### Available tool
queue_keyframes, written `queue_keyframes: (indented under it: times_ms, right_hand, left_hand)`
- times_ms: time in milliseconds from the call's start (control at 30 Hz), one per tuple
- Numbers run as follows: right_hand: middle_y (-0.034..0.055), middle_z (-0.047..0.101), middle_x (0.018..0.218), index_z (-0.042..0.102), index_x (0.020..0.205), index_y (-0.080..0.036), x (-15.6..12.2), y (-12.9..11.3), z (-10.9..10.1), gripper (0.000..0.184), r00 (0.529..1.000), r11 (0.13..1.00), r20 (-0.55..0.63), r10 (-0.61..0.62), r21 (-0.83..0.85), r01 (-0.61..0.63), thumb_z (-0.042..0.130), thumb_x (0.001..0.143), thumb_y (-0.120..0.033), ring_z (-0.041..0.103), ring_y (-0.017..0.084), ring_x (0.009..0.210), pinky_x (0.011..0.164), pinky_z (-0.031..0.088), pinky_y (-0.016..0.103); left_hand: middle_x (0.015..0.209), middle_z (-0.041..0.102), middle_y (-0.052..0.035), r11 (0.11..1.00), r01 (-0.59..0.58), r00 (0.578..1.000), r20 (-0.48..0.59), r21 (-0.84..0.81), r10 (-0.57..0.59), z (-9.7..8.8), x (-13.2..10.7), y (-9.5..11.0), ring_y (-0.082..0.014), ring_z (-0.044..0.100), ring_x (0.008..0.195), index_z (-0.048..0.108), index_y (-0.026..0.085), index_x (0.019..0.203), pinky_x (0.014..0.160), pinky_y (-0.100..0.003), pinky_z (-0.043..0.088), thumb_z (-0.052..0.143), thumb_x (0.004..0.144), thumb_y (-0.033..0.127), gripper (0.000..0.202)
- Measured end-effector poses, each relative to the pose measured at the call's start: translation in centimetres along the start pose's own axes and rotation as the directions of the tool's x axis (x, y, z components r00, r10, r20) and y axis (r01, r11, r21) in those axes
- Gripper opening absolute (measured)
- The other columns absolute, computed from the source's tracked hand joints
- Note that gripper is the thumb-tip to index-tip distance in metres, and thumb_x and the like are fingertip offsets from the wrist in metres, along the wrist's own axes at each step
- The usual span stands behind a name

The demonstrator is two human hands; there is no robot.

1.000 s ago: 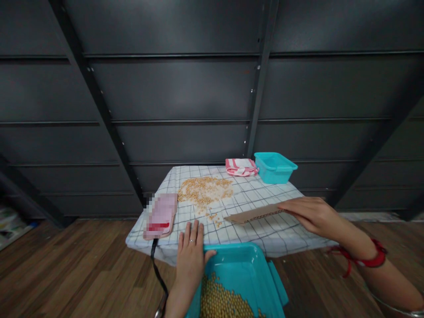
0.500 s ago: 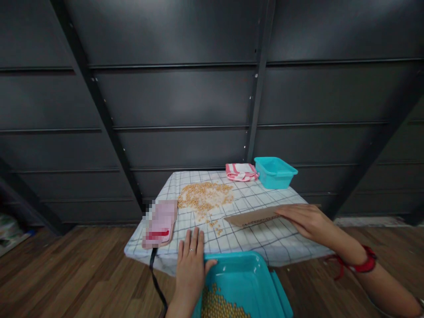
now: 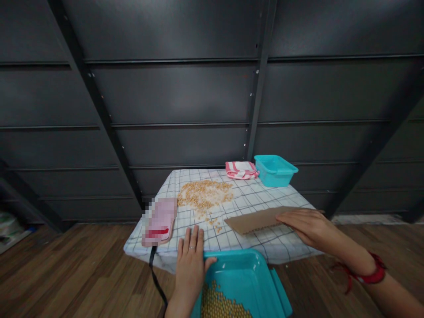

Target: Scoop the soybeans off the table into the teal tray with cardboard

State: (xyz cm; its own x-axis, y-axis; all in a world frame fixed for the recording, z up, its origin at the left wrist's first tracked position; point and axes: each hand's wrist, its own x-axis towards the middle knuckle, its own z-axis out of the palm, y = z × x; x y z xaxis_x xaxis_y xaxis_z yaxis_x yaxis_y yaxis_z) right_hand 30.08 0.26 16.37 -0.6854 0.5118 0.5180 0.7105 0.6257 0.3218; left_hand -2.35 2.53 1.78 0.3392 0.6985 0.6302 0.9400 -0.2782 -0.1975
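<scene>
My left hand [image 3: 191, 263] lies on the near edge of the table, thumb hooked over the rim of a teal tray [image 3: 261, 276] half filled with yellow beans [image 3: 220, 304]. My right hand [image 3: 306, 225] grips one end of a flat brown cardboard strip [image 3: 255, 219] that lies on the checked tablecloth [image 3: 258, 196]. A pile of loose beans [image 3: 203, 194] is spread on the cloth to the left of the strip, with a few strays near its left end.
A pink phone [image 3: 160, 221] with a black cable sits at the table's left front corner. A folded pink-and-white cloth [image 3: 241, 169] and a small teal bin [image 3: 274, 170] stand at the back. Dark metal panels rise behind; wooden floor surrounds the table.
The cardboard strip has tipped from near edge-on to lying flatter under my right hand. My left hand and the tray stay put; the view shifted slightly.
</scene>
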Motion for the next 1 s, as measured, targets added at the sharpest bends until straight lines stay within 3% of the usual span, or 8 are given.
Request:
queue_keyframes:
  times_ms: [167, 333, 467, 800, 1000]
  right_hand:
    - [0.0045, 0.069, 0.092, 0.063, 0.098, -0.018, 1.4, 0.4, 1.4, 0.037, 0.999, 1.0, -0.026, 0.023, -0.018, -0.023, 0.038, 0.075, -0.003, 0.065, 0.015, 0.083, 0.075, 0.054, 0.027]
    - [0.0031, 0.069, 0.091, 0.062, 0.099, -0.02, 1.2, 0.5, -0.5, 0.035, 0.992, 1.0, -0.124, 0.014, 0.022, -0.012, 0.037, 0.08, -0.006, 0.065, 0.014, 0.083, 0.075, 0.054, 0.025]
    - [0.0019, 0.07, 0.089, 0.062, 0.099, -0.021, 0.5, -0.4, -1.6, 0.037, 0.998, 0.999, -0.063, -0.032, 0.035, 0.034, 0.036, 0.079, -0.004, 0.065, 0.013, 0.081, 0.073, 0.054, 0.023]
    - [0.0061, 0.07, 0.088, 0.064, 0.095, -0.016, 2.1, -0.7, 1.5, 0.038, 0.999, 0.999, -0.042, -0.019, -0.038, 0.018, 0.034, 0.076, -0.002, 0.065, 0.015, 0.081, 0.073, 0.054, 0.027]
    - [0.0058, 0.07, 0.086, 0.063, 0.096, -0.016, 2.0, 0.6, 1.4, 0.035, 0.99, 0.999, -0.136, 0.02, -0.04, -0.026, 0.036, 0.078, -0.004, 0.066, 0.015, 0.077, 0.071, 0.054, 0.027]
  left_hand:
    - [0.13, 0.049, -0.0127, 1.0, 0.006, 1.0, 0.021, 0.001, -0.006, -0.1, -0.1, -0.1, -0.0304, 0.04, 0.121, 0.042, 0.016, 0.127, 0.093, -0.046, 0.04, 0.044, 0.076, 0.055, 0.064]
    - [0.129, 0.05, -0.0139, 1.0, -0.009, 0.999, 0.033, -0.017, 0.009, -0.4, 0.0, -0.4, -0.0313, 0.042, 0.12, 0.042, 0.012, 0.127, 0.091, -0.046, 0.041, 0.047, 0.074, 0.057, 0.069]
    - [0.131, 0.048, -0.0135, 0.999, 0.004, 0.999, 0.049, -0.037, -0.002, -0.4, -0.1, -0.5, -0.0317, 0.04, 0.121, 0.04, 0.013, 0.128, 0.091, -0.047, 0.041, 0.047, 0.075, 0.055, 0.069]
    - [0.132, 0.047, -0.0135, 0.999, 0.03, 0.996, 0.079, -0.036, -0.027, -0.4, -0.2, -0.5, -0.0309, 0.039, 0.122, 0.04, 0.015, 0.129, 0.093, -0.048, 0.039, 0.043, 0.076, 0.058, 0.068]
    - [0.131, 0.048, -0.0127, 0.999, 0.022, 0.997, 0.069, -0.035, -0.02, -0.4, -0.2, -0.5, -0.0303, 0.04, 0.121, 0.041, 0.017, 0.128, 0.094, -0.046, 0.038, 0.042, 0.076, 0.059, 0.067]
